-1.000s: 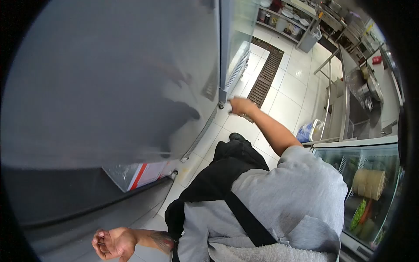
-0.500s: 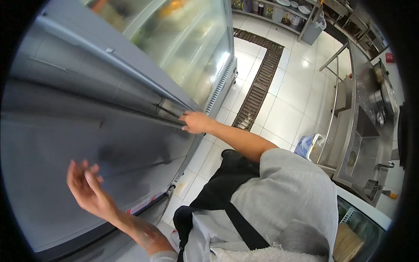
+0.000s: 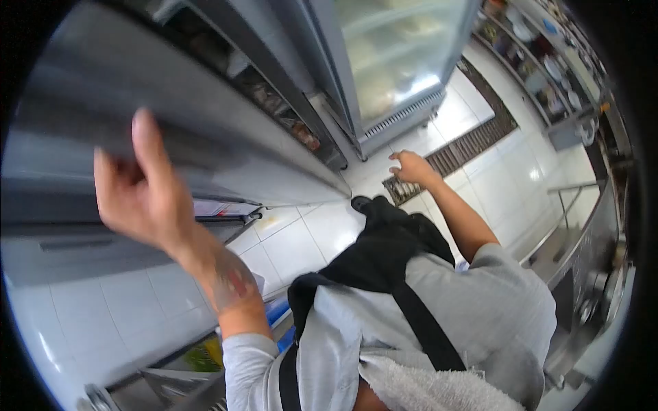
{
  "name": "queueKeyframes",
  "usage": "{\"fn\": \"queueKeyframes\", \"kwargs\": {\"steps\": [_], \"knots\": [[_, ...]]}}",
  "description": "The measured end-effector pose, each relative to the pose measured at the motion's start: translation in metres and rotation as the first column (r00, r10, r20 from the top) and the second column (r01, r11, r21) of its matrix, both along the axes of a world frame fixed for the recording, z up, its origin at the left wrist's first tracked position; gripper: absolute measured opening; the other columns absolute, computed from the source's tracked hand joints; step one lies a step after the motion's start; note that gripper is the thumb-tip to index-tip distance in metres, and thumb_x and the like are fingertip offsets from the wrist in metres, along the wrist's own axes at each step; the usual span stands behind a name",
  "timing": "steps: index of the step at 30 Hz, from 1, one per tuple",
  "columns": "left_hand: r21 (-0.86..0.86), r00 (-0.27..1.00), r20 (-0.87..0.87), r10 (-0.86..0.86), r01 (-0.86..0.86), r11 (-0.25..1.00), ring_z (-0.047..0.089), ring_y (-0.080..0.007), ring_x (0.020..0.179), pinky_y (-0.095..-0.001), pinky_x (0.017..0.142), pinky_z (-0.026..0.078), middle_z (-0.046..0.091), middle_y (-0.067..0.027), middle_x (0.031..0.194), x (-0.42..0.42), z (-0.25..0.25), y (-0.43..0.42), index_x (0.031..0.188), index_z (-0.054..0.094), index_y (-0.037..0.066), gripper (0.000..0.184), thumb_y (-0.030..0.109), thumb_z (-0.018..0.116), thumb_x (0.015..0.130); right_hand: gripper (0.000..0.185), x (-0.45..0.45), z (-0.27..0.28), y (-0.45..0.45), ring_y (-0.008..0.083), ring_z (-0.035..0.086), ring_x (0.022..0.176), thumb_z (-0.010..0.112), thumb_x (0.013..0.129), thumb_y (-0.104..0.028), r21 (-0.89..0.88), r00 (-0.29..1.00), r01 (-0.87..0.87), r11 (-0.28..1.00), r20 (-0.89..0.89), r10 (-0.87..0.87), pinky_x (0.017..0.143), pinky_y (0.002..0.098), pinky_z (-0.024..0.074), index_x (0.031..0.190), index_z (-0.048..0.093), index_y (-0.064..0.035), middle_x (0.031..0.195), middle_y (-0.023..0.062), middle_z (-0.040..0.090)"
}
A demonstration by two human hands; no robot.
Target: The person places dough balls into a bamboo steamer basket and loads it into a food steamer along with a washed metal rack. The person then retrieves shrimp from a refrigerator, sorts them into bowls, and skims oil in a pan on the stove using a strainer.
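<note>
A grey metal door point(image 3: 233, 147) of a tall cabinet stands ajar on the left. Through the gap show a dark interior and packed goods point(image 3: 264, 96), too blurred to name. My left hand point(image 3: 147, 185) is in front of the door's face, thumb raised and fingers loosely curled, with nothing seen in it. Whether it touches the door I cannot tell. Over the floor beyond the door's lower edge, my right hand point(image 3: 413, 168) hangs free, its fingers partly spread and holding nothing.
A glass-front refrigerator point(image 3: 391, 61) stands beyond the cabinet. A brown drain grate point(image 3: 473, 147) runs across the white tiled floor point(image 3: 308, 240). Shelves of kitchenware point(image 3: 534, 61) are at the far right, and a steel counter point(image 3: 582, 240) lies along my right side.
The grey door has swung open, exposing the cabinet's inside. My right hand has come off the door edge and moved away. My left hand is raised, and my view has turned.
</note>
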State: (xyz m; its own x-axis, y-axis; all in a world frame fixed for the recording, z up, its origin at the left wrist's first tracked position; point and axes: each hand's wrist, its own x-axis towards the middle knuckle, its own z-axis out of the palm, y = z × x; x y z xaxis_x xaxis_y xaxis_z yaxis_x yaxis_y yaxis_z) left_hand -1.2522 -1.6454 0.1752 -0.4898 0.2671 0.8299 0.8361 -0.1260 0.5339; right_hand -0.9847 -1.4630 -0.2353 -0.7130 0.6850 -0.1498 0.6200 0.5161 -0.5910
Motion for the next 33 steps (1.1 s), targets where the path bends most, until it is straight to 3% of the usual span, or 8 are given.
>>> {"fn": "queueKeyframes", "kwargs": {"steps": [6,10,13,18,21,28,31,33], "knots": [[0.49,0.906,0.3,0.297,-0.414,0.767,0.054,-0.0263,0.115,-0.0463,0.098,0.048,0.053,-0.0179,0.128,0.02,-0.039,-0.198,0.123,0.055,0.001,0.086,0.076,0.055,0.081,0.043,-0.099,0.058,-0.018,0.0412,0.06,0.109,0.07,0.084,-0.026,0.164,0.923,-0.348,0.923,-0.114,0.368,0.094,0.0472,0.0481,0.119,0.063,-0.0022,0.116,0.0235,0.063],[0.517,0.701,0.521,0.488,-0.713,0.473,0.044,-0.0286,0.13,-0.052,0.111,0.037,0.053,-0.013,0.134,0.046,-0.008,-0.22,0.129,0.057,0.01,0.083,0.073,0.063,0.076,0.044,-0.146,0.074,-0.051,0.0407,0.06,0.11,0.069,0.084,-0.028,0.172,0.837,-0.523,0.835,-0.081,0.541,0.094,0.0467,0.0484,0.121,0.062,-0.0039,0.115,0.0229,0.064],[0.408,0.676,0.368,0.639,-0.735,0.542,0.043,-0.0295,0.133,-0.0516,0.115,0.035,0.05,-0.0171,0.137,0.01,-0.016,-0.3,0.134,0.052,0.007,0.078,0.066,0.059,0.084,0.045,-0.165,0.073,-0.082,0.0397,0.061,0.11,0.067,0.085,-0.03,0.2,0.778,-0.611,0.766,-0.027,0.627,0.094,0.0473,0.0489,0.122,0.062,-0.0043,0.114,0.0228,0.065],[0.381,0.475,-0.354,0.806,-0.714,0.588,0.054,-0.0378,0.12,-0.0439,0.096,0.047,0.055,-0.0261,0.127,0.036,-0.029,-0.319,0.13,0.048,-0.006,0.056,0.04,0.039,0.1,0.046,-0.194,0.044,-0.106,0.0393,0.062,0.109,0.067,0.085,-0.032,0.091,0.648,-0.762,0.642,0.129,0.751,0.095,0.0485,0.0487,0.124,0.062,-0.0067,0.115,0.023,0.065],[0.55,0.884,-0.286,0.37,-0.165,0.819,0.046,-0.0234,0.067,-0.038,0.061,0.036,0.053,-0.0143,0.088,0.074,-0.056,-0.286,0.109,0.058,-0.002,0.049,0.041,0.038,0.097,0.045,-0.212,0.043,-0.116,0.039,0.058,0.115,0.065,0.089,-0.033,-0.031,0.61,-0.783,0.621,0.154,0.777,0.1,0.048,0.0454,0.127,0.06,-0.0098,0.122,0.0205,0.062],[0.036,0.945,0.2,0.258,-0.27,0.962,0.051,-0.0182,0.065,-0.027,0.055,0.042,0.054,-0.012,0.079,0.023,-0.136,-0.197,0.097,0.058,-0.004,0.034,0.028,0.046,0.101,0.047,-0.289,0.024,-0.097,0.0394,0.065,0.104,0.068,0.086,-0.03,0.006,0.613,-0.789,0.614,0.078,0.786,0.093,0.0462,0.0509,0.124,0.061,-0.0037,0.106,0.0205,0.069],[-0.105,0.842,0.468,0.27,-0.25,0.963,0.054,-0.015,0.067,-0.0276,0.058,0.045,0.057,-0.0094,0.08,0.006,-0.161,-0.167,0.096,0.061,-0.002,0.026,0.021,0.051,0.1,0.035,-0.342,-0.002,-0.08,0.0343,0.066,0.101,0.061,0.092,-0.027,-0.277,0.686,-0.714,0.643,-0.099,0.721,0.087,0.043,0.0535,0.118,0.063,-0.0045,0.103,0.0191,0.069],[-0.219,0.789,0.53,0.31,-0.227,0.949,0.055,-0.013,0.069,-0.0269,0.06,0.046,0.059,-0.0076,0.082,-0.004,-0.192,-0.158,0.097,0.061,-0.002,0.02,0.018,0.055,0.099,0.026,-0.387,-0.03,-0.07,0.0302,0.068,0.094,0.059,0.093,-0.021,-0.847,0.958,-0.244,0.472,-0.137,0.251,0.079,0.0393,0.0563,0.111,0.062,-0.0025,0.098,0.0153,0.067]]}}
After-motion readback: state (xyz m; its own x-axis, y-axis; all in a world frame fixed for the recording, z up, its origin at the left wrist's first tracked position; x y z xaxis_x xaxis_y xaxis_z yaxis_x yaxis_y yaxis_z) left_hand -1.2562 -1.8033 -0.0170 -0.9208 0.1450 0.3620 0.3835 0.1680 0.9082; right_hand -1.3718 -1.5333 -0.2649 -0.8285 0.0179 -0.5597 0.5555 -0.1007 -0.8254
